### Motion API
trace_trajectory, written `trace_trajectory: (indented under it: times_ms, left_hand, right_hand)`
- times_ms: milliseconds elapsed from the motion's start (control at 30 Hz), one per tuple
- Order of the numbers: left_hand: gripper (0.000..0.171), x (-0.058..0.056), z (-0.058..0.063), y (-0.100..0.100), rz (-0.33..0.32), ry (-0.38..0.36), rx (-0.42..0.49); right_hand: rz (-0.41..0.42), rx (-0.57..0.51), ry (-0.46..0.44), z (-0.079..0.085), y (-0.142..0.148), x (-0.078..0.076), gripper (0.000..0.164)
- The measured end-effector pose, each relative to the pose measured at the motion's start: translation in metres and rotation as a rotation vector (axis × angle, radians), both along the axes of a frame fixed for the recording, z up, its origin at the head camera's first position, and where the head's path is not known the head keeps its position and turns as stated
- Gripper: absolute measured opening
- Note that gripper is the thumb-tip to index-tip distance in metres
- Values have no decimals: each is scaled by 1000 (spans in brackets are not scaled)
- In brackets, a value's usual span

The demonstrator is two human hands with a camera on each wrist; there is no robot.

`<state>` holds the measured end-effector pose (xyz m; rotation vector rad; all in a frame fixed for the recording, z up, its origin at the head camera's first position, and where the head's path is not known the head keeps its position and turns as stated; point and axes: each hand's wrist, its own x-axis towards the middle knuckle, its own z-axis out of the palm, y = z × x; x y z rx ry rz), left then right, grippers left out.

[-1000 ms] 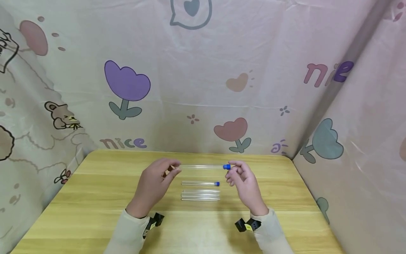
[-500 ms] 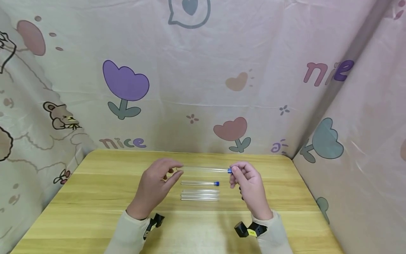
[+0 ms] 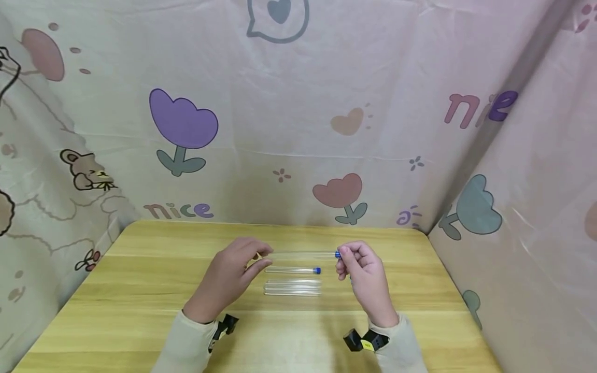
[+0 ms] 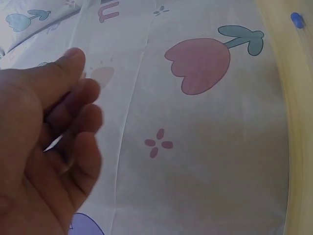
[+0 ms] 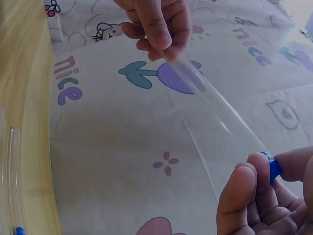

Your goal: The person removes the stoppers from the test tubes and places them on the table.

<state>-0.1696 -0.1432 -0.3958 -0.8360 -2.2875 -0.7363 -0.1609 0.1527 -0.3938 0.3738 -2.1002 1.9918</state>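
Observation:
A clear test tube [image 3: 303, 254] is held level above the table between both hands. My left hand [image 3: 230, 274] pinches its left end between thumb and fingers. At the other end my right hand [image 3: 366, 277] grips the blue cap [image 5: 275, 169] with thumb and forefinger; the right wrist view shows the cap at the tube's mouth. Nearer to me a second test tube with a blue cap [image 3: 317, 270] lies on the table. Below it, several uncapped clear tubes [image 3: 293, 287] lie side by side. The left wrist view shows my left fingers and thumb bent towards each other.
The wooden table [image 3: 140, 290] reaches back to a printed cloth [image 3: 261, 129] hanging behind it. More cloth hangs along the left and right sides. A black wrist camera [image 3: 366, 341] sits on the right sleeve, with a similar one on the left.
The right thumb and fingers have taken hold of the blue cap, which they were only beside earlier. Both hands and the held tube have come slightly nearer to me.

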Motion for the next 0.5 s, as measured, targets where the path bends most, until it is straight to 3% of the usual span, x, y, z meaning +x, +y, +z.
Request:
trace_trajectory:
  times_ms: [233, 500]
  left_hand:
    - [17, 4, 2, -1, 55, -128, -52]
    - [24, 5, 3, -1, 61, -114, -37]
  right_hand:
    - [4, 19, -12, -3, -4, -1, 23]
    - [-41, 0, -49, -7, -8, -2, 21]
